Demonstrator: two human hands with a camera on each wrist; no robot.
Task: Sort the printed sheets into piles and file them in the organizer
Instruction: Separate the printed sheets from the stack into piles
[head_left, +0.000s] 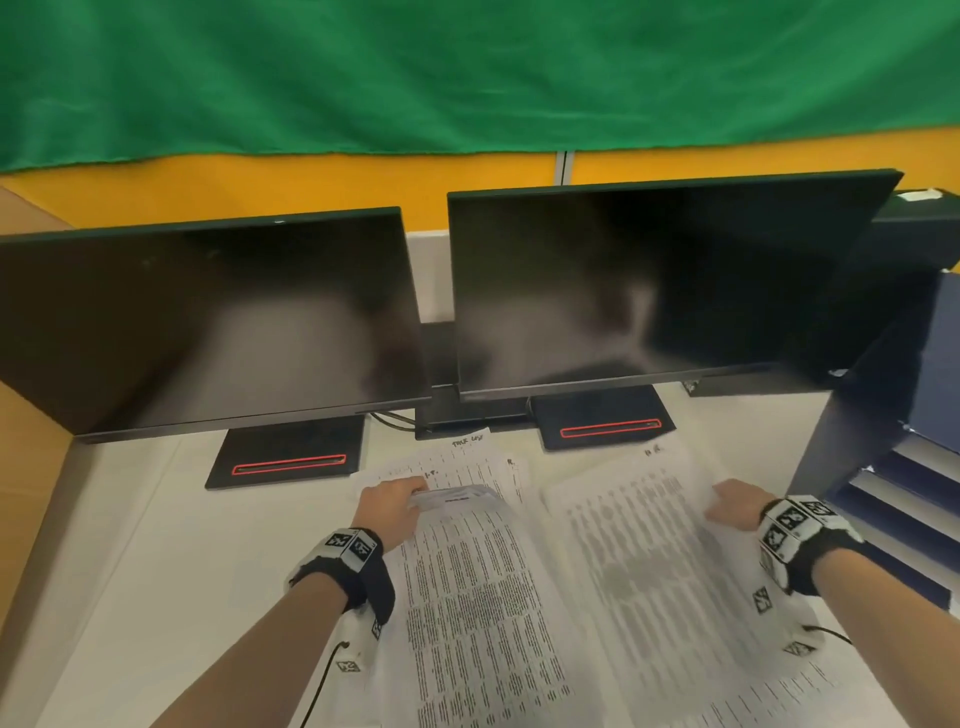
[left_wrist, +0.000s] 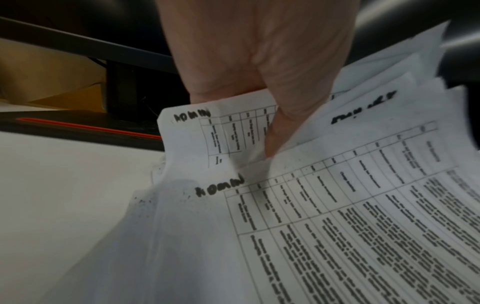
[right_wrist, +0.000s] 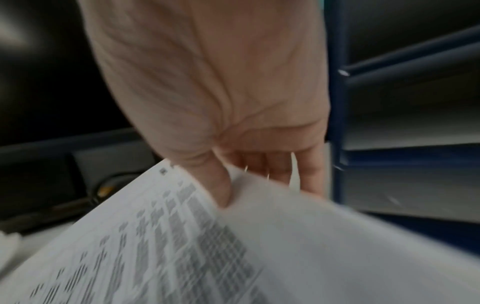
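Note:
Printed sheets with tables lie spread on the white desk in front of two monitors. My left hand (head_left: 400, 501) pinches the curled top corner of a sheet (head_left: 483, 587) from the left stack; in the left wrist view the thumb (left_wrist: 283, 123) presses on a corner marked by hand "ADMIN" (left_wrist: 192, 117). My right hand (head_left: 735, 506) pinches the right edge of another printed sheet (head_left: 654, 561), thumb (right_wrist: 221, 185) on top, fingers (right_wrist: 275, 166) beneath. More sheets (head_left: 467, 457) lie fanned behind. The dark blue organizer (head_left: 914, 467) with stacked trays stands at the right.
Two dark monitors (head_left: 208, 322) (head_left: 660, 280) on black stands (head_left: 288, 457) (head_left: 605, 423) close off the back of the desk. A brown cardboard panel (head_left: 26, 441) borders the left. Bare white desk (head_left: 171, 545) lies to the left of the papers.

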